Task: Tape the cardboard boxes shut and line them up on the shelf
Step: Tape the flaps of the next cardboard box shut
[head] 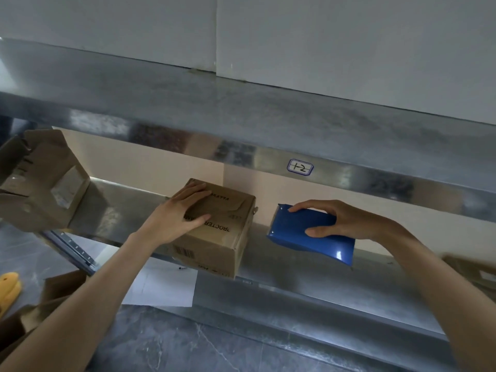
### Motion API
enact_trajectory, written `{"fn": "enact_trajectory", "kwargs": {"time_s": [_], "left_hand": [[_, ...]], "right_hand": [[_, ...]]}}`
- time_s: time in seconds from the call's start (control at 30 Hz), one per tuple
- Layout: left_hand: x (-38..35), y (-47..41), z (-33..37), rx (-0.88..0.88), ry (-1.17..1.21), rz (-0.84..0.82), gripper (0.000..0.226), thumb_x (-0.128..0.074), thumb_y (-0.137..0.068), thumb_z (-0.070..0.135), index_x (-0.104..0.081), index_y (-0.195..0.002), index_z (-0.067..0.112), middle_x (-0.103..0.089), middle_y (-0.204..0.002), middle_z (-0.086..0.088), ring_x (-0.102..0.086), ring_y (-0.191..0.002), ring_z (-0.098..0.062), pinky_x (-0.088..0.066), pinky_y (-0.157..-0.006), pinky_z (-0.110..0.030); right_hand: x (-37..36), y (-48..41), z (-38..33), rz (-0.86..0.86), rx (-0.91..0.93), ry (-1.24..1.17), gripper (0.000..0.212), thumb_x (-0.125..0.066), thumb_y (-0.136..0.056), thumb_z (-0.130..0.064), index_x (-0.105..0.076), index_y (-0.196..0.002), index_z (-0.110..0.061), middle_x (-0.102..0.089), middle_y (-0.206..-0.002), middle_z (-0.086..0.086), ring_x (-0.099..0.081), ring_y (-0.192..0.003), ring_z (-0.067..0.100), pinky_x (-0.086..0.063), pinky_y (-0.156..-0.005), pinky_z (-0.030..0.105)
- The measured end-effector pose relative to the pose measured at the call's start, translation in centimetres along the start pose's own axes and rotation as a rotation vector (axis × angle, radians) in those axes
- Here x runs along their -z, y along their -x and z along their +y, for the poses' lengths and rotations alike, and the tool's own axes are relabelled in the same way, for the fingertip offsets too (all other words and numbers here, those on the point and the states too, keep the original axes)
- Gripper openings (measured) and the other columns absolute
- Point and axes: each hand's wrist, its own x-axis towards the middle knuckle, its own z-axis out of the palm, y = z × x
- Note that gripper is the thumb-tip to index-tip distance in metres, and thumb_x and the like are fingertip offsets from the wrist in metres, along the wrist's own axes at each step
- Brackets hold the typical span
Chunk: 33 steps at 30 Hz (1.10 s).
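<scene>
A closed brown cardboard box (228,237) with printed text and a barcode sits on the metal shelf (308,275), its front corner at the shelf's edge. My left hand (182,210) lies on the box's top left, thumb and fingers spread around that corner. To the right, my right hand (346,218) grips a glossy blue box (303,234) from its right side, fingers over the top and thumb on the front face; the blue box is tilted, just above or on the shelf. An open brown box (45,183) with flaps up stands at the shelf's left end.
A second metal shelf (241,124) runs overhead with a handwritten label (300,167) on its front lip. Below left are more cardboard (53,296), a yellow object (9,288) and white paper (161,285) on a dark marbled floor. Blurred cardboard (475,272) shows at the right edge.
</scene>
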Motion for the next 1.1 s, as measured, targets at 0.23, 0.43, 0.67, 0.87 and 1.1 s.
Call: {"fn": "enact_trajectory", "kwargs": {"time_s": [0.23, 0.43, 0.67, 0.87, 1.1], "left_hand": [[-0.2, 0.0, -0.4, -0.007, 0.010, 0.006, 0.077, -0.038, -0.081, 0.079, -0.038, -0.147, 0.039, -0.024, -0.158, 0.023, -0.014, -0.147, 0.001, -0.034, -0.116, -0.039], [-0.2, 0.1, -0.4, -0.021, 0.019, 0.016, 0.080, -0.038, -0.080, 0.082, -0.040, -0.146, 0.037, -0.025, -0.158, 0.022, -0.012, -0.148, 0.000, -0.030, -0.117, -0.037], [-0.1, 0.1, 0.2, -0.018, 0.016, 0.040, 0.083, -0.038, -0.078, 0.076, -0.042, -0.147, 0.032, -0.027, -0.158, 0.019, -0.009, -0.143, 0.006, -0.021, -0.114, -0.025], [0.2, 0.3, 0.3, 0.005, 0.046, 0.037, 0.075, -0.054, -0.085, 0.068, -0.041, -0.148, 0.031, -0.026, -0.159, 0.016, -0.012, -0.148, -0.002, -0.022, -0.119, -0.029], [1.0, 0.7, 0.1, 0.030, 0.038, 0.046, 0.069, -0.058, -0.089, 0.058, -0.040, -0.149, 0.029, -0.025, -0.160, 0.013, -0.013, -0.150, -0.007, -0.032, -0.114, -0.035]], "right_hand": [[-1.8, -1.5, 1.4, 0.002, -0.036, 0.047, 0.041, -0.073, -0.087, -0.035, -0.057, -0.122, -0.050, -0.057, -0.123, -0.031, -0.057, -0.109, -0.004, -0.047, -0.089, 0.020], [-4.2, -4.7, 0.0, -0.012, -0.059, 0.168, 0.041, -0.070, -0.087, -0.040, -0.054, -0.123, -0.051, -0.051, -0.131, -0.026, -0.050, -0.116, 0.000, -0.041, -0.099, 0.026], [-5.9, -6.8, -2.7, 0.061, -0.141, 0.408, 0.052, -0.072, -0.084, -0.039, -0.052, -0.132, -0.039, -0.058, -0.117, -0.010, -0.055, -0.106, 0.017, -0.047, -0.093, 0.034], [-10.2, -8.4, 0.7, 0.171, -0.325, 0.479, 0.061, -0.062, -0.091, -0.042, -0.035, -0.144, -0.036, -0.056, -0.134, 0.010, -0.057, -0.109, 0.031, -0.048, -0.082, 0.034], [-13.8, -8.8, 4.5, 0.336, -0.422, 0.349, 0.065, -0.052, -0.096, -0.023, -0.018, -0.148, -0.044, -0.061, -0.128, 0.013, -0.064, -0.090, 0.029, -0.056, -0.074, 0.038]]}}
